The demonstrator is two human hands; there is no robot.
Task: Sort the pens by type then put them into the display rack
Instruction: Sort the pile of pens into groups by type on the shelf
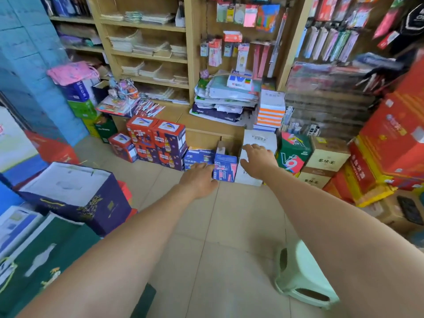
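Two hands (pixel 227 168) over tiled floor (pixel 229 226) (cluttered stationery shop), boxes (pixel 158 141)

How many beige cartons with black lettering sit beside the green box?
2. Upper beige carton right of the green box; lower beige carton directly beneath it. More may hide behind.

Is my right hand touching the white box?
Cannot tell. In the head view the right hand overlaps the white box, but one angle hides any gap.
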